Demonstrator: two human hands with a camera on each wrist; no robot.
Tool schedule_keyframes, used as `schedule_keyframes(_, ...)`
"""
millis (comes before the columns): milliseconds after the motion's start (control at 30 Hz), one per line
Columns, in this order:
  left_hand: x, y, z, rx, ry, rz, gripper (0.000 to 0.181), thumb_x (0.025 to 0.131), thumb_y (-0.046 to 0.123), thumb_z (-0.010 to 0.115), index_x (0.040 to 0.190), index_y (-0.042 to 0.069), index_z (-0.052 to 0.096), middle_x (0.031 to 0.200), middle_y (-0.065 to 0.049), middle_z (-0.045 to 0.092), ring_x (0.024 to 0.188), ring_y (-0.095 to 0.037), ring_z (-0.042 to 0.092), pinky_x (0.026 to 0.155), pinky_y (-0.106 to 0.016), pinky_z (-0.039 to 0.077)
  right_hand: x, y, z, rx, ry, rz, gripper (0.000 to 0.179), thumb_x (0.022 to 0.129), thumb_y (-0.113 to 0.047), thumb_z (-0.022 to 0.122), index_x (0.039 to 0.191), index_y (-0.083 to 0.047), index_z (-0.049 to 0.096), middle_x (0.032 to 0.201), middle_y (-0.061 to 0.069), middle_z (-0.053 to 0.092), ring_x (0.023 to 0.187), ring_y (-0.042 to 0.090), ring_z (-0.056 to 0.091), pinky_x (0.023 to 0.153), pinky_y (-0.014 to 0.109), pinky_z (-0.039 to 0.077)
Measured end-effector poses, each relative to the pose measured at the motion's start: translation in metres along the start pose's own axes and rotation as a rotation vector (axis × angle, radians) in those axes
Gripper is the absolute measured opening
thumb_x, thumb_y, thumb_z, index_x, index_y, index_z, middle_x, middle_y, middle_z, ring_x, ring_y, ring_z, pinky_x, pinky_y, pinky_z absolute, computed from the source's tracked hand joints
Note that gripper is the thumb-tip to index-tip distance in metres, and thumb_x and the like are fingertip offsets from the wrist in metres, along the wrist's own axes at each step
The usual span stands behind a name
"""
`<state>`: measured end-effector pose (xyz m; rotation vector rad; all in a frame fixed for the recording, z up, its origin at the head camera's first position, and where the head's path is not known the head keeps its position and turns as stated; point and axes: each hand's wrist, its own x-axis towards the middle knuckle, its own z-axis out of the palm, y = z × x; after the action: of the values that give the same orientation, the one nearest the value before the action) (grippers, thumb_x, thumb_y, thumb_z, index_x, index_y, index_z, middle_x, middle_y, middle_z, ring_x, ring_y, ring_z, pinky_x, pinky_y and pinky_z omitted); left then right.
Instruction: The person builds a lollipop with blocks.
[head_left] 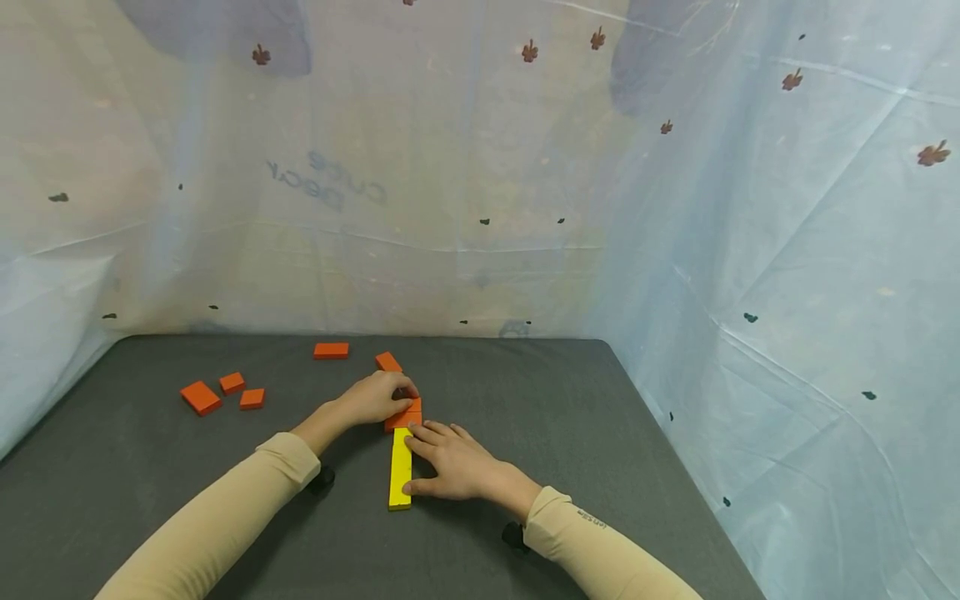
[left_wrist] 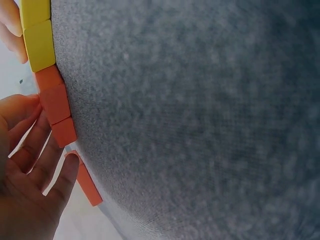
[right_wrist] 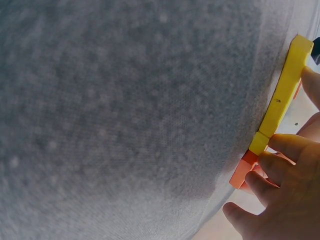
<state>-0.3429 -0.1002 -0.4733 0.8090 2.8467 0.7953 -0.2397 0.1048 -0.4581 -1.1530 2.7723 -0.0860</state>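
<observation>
A row of wooden-looking blocks lies on the dark table: a long yellow block [head_left: 401, 479], a shorter yellow block [right_wrist: 259, 143] at its end, then several orange blocks [left_wrist: 54, 102]. My left hand [head_left: 372, 398] is at the far end of the row, its thumb against an orange block and its other fingers curved round behind. The right hand [head_left: 457, 463] lies along the row's right side, fingers spread and fairly straight, with thumb and fingertips touching the yellow blocks. Part of the orange end is hidden behind the left hand in the head view.
Beyond the left hand lies another orange block [head_left: 387, 362]. One more orange block [head_left: 331, 351] is near the table's back edge. At left are a larger orange block [head_left: 201, 398] and two small ones [head_left: 232, 382]. Plastic sheeting [head_left: 450, 167] hangs behind and to the right.
</observation>
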Motion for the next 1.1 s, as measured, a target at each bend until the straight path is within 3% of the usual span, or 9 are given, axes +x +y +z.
schedule_keyframes(267, 0.0, -0.007, -0.001, -0.025, 0.039, -0.002, 0.019, 0.092, 0.021, 0.066, 0.11, 0.018, 0.07, 0.103, 0.003, 0.067, 0.091, -0.012, 0.064, 0.08, -0.036, 0.055, -0.001, 0.0, -0.001, -0.014, 0.008, -0.005, 0.076, 0.091, -0.066, 0.045, 0.151, -0.022, 0.033, 0.157, -0.002, 0.027, 0.145, 0.023, 0.025, 0.113, 0.053, 0.028)
schedule_keyframes(500, -0.001, -0.017, -0.013, -0.037, 0.151, 0.011, 0.022, 0.093, 0.019, 0.064, 0.114, 0.013, 0.069, 0.103, 0.001, 0.065, 0.09, -0.016, 0.062, 0.073, -0.036, 0.055, -0.001, 0.0, -0.001, -0.022, 0.013, -0.004, 0.075, 0.091, -0.065, 0.046, 0.151, -0.022, 0.033, 0.158, -0.002, 0.025, 0.145, 0.023, 0.025, 0.113, 0.053, 0.028)
schedule_keyframes(733, 0.002, -0.03, -0.021, -0.016, 0.273, -0.057, 0.024, 0.092, 0.022, 0.064, 0.115, 0.015, 0.069, 0.119, -0.008, 0.06, 0.098, -0.026, 0.061, 0.075, -0.043, 0.053, 0.0, 0.0, 0.0, -0.014, 0.005, 0.0, 0.076, 0.091, -0.067, 0.045, 0.151, -0.024, 0.031, 0.159, -0.003, 0.024, 0.146, 0.023, 0.024, 0.114, 0.052, 0.027)
schedule_keyframes(933, 0.007, -0.045, -0.02, 0.05, 0.3, -0.109, 0.029, 0.092, 0.027, 0.066, 0.119, 0.015, 0.067, 0.125, -0.013, 0.056, 0.107, -0.034, 0.058, 0.083, -0.052, 0.05, 0.0, 0.0, 0.0, -0.008, 0.002, 0.003, 0.076, 0.091, -0.067, 0.045, 0.152, -0.024, 0.03, 0.159, -0.004, 0.023, 0.146, 0.022, 0.023, 0.114, 0.052, 0.027)
schedule_keyframes(1100, 0.01, -0.05, -0.021, 0.09, 0.267, -0.142, 0.038, 0.09, 0.03, 0.068, 0.123, 0.012, 0.065, 0.129, -0.017, 0.054, 0.112, -0.036, 0.055, 0.089, -0.055, 0.047, 0.001, -0.001, 0.001, -0.018, 0.005, -0.002, 0.076, 0.09, -0.067, 0.044, 0.152, -0.024, 0.03, 0.159, -0.003, 0.023, 0.146, 0.022, 0.023, 0.113, 0.054, 0.028)
